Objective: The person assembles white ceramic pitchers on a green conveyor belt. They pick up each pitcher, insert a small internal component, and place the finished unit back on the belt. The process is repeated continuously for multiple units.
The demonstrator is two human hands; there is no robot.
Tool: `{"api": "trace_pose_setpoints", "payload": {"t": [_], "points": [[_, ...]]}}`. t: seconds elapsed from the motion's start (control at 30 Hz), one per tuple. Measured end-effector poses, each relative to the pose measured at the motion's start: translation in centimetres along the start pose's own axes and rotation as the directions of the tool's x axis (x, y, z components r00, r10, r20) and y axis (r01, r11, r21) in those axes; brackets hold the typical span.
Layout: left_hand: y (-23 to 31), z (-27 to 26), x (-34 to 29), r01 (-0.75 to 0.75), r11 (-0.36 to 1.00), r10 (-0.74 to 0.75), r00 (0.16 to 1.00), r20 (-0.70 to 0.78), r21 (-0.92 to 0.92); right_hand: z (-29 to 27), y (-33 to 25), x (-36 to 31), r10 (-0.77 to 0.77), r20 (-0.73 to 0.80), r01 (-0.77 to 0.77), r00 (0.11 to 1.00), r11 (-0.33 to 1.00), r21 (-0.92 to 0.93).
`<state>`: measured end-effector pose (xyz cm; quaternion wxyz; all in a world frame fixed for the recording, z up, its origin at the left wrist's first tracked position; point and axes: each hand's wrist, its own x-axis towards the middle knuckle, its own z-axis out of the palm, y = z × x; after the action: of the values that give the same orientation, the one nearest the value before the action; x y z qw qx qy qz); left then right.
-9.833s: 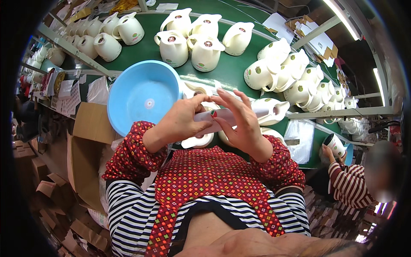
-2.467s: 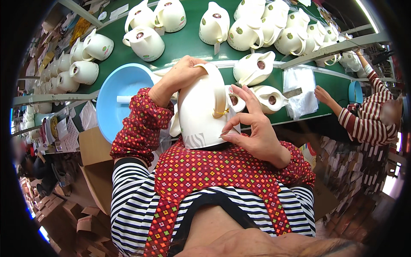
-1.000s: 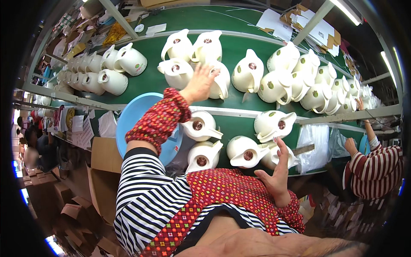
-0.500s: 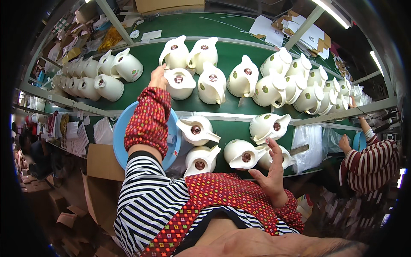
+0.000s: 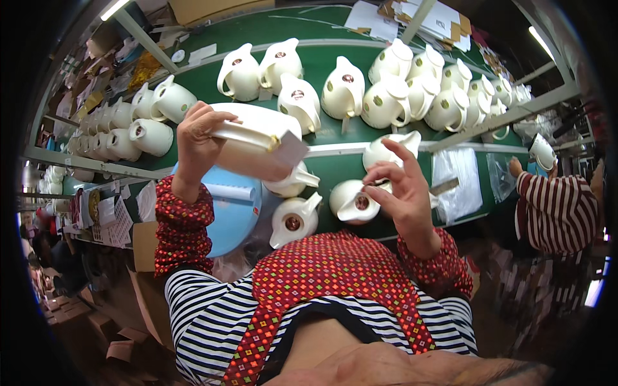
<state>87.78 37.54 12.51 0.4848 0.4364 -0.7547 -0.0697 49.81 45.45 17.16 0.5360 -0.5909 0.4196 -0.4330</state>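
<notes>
My left hand (image 5: 198,145) grips a white jug (image 5: 248,132) by its handle, fingers closed round it. The jug is lifted off the green bench and tipped onto its side, with a pale tag (image 5: 290,156) at its right end. My right hand (image 5: 407,199) is raised in front of the near jugs, its fingers bent but apart with nothing seen in them. Below it and to its left stands a white jug (image 5: 347,204) with a dark reddish mouth. Another near jug (image 5: 296,219) stands farther left, and one (image 5: 376,154) is partly hidden behind my right fingers.
A blue basin (image 5: 225,222) sits below my left hand. Several white jugs (image 5: 386,103) stand in rows on the green bench (image 5: 335,138). Clear plastic bags (image 5: 457,183) lie at right. A co-worker in a striped sleeve (image 5: 553,209) handles another jug. Metal posts (image 5: 138,38) rise from the bench.
My left hand has lifted the jug from the bench and brought it nearer, tipping it over. My right hand has moved up and its fingers have bent more.
</notes>
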Motion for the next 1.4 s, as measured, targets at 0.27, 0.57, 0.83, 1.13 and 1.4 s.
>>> {"api": "trace_pose_setpoints", "payload": {"t": [0.27, 0.57, 0.83, 1.13, 1.4], "points": [[-1.0, 6.6, -4.7, 0.326, 0.545, 0.019, 0.916, 0.4, -0.773, 2.8, -1.8, -1.7, 0.117, 0.234, -0.173, 0.965, 0.956, 0.235], [-1.4, 9.7, -5.7, 0.126, 0.112, -0.094, 0.989, 0.115, -0.986, 3.6, -3.3, -3.6, 0.036, 0.29, -0.158, 0.956, 0.9, 0.407], [3.2, 9.3, -0.6, 0.267, 0.43, 0.041, 0.948, 0.315, -0.862, 2.7, -3.9, -5.2, -0.031, 0.277, -0.102, 0.96, 0.886, 0.452], [5.3, 12.4, -2.6, 0.519, 0.578, -0.027, 0.783, 0.621, -0.63, 3.6, -3.2, -5.3, 0.138, 0.26, -0.135, 0.956, 0.99, -0.03], [4.5, 11.4, -3.9, 0.611, 0.567, -0.298, 0.777, 0.554, -0.552, 5.5, -1.3, -5.6, 0.204, 0.279, -0.187, 0.939, 0.979, -0.083]]}}
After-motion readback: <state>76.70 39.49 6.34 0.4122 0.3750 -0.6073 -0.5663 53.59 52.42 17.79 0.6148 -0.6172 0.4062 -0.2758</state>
